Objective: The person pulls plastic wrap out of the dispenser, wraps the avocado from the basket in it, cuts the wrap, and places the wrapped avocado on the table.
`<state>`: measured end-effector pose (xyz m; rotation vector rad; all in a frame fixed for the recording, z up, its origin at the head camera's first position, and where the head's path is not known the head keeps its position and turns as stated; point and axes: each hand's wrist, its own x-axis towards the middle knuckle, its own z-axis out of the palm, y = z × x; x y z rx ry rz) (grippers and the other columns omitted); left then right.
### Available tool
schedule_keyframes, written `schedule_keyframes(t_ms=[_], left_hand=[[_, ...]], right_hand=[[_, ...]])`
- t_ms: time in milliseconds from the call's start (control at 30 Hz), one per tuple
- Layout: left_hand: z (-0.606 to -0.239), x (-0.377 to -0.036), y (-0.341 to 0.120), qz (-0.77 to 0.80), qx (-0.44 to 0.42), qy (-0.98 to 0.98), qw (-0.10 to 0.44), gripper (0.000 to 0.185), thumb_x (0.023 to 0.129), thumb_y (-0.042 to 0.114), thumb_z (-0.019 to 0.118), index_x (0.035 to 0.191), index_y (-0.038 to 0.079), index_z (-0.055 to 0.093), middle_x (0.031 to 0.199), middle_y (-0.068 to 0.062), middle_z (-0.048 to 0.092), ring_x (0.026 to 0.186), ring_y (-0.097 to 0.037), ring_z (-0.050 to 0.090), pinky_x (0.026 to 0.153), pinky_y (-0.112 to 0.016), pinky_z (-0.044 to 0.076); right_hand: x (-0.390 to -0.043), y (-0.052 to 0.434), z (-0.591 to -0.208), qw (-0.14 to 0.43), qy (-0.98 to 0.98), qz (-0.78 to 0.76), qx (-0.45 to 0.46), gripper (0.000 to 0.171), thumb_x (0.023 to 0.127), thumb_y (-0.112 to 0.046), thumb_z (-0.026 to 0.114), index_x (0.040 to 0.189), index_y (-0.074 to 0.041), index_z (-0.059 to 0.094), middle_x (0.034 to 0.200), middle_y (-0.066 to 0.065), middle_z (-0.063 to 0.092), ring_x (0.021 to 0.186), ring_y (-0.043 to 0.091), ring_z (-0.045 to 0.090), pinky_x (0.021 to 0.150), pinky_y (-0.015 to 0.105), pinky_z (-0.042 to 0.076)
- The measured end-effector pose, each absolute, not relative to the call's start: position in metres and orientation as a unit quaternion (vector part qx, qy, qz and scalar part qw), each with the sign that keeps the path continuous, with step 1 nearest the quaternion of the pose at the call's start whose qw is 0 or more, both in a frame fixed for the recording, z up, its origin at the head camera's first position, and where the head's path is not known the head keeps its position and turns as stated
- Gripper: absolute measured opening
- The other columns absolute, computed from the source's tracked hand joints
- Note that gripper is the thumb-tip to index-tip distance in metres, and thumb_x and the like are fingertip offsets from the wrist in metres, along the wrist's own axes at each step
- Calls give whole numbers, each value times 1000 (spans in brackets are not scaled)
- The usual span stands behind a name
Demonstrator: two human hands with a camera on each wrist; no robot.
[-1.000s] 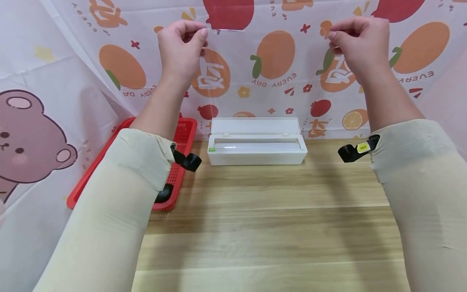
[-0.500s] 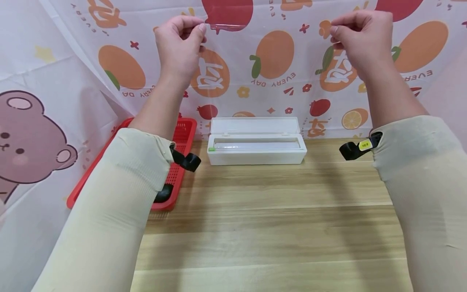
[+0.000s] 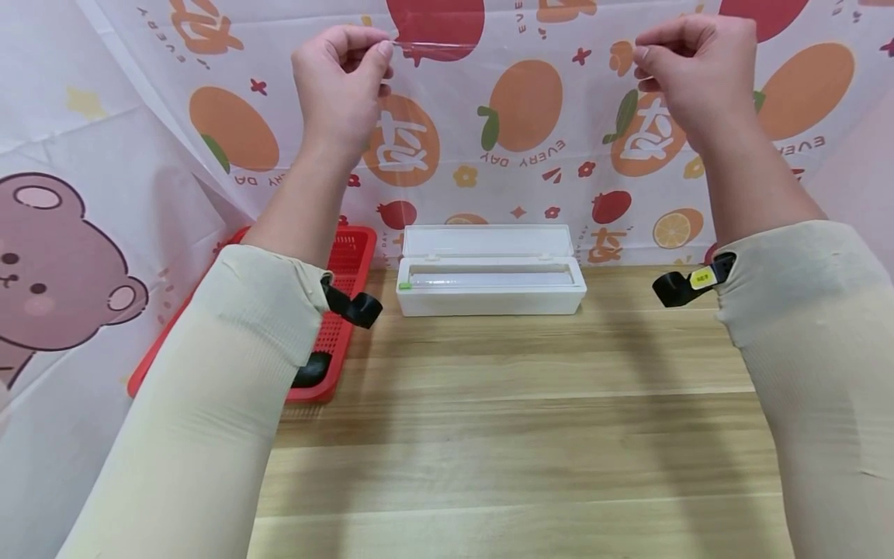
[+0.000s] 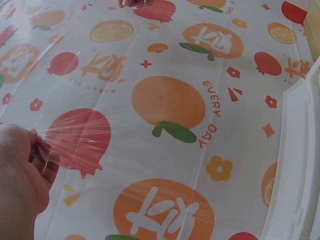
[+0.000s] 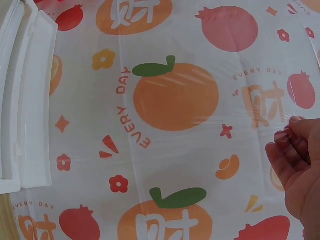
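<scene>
Holding a sheet of clear film stretched up between my two hands.

Nearest me lies the bare wooden table [image 3: 503,435], my sleeved forearms reaching over it. Farther on, at the table's left edge, sits a red basket [image 3: 342,326] with a dark object in it that I cannot make out behind my arm. Behind the middle of the table stands the white dispenser box [image 3: 490,281], lid tipped back, a roll of film lying along its trough. Above it the clear film [image 3: 510,140] rises to my raised hands: my left hand [image 3: 340,84] pinches its top left corner between thumb and curled fingers [image 4: 44,156], my right hand [image 3: 691,74] pinches the top right corner the same way. Behind it all hangs the fruit-printed cloth [image 3: 140,101].
</scene>
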<state>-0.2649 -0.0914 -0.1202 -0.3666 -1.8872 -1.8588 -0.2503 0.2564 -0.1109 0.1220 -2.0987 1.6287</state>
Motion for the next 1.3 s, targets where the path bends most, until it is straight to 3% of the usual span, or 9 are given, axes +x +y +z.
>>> schedule_keyframes(t_ms=[500,867,1067,1300], left_hand=[[-117,-248,-94,-673,-134,-690,230,20,91,17,69,108,6,73,98,-2,66,89,-12,63,90,-24,53],[-121,-221,-98,-681,-165,-685,201,16,89,14,71,102,5,74,92,-6,68,85,-16,64,84,-25,54],[-127,-209,-98,-700,-177,-671,169,16,87,12,73,101,3,74,92,-10,69,84,-20,65,79,-24,55],[-141,-190,-100,-694,-219,-669,150,16,87,9,74,100,0,74,91,-12,70,82,-24,65,75,-24,57]], right_hand=[[-239,254,-110,232,-742,626,60,35,77,-28,81,106,-8,77,101,0,67,84,11,65,85,16,53],[-221,262,-124,225,-660,706,126,32,74,-12,85,99,5,74,97,11,69,76,19,70,76,21,56],[-205,269,-141,217,-613,734,195,27,78,4,78,96,20,67,85,20,69,62,25,66,65,27,58],[-178,272,-160,181,-614,725,255,20,82,13,69,95,25,62,82,22,68,56,27,63,61,27,58]])
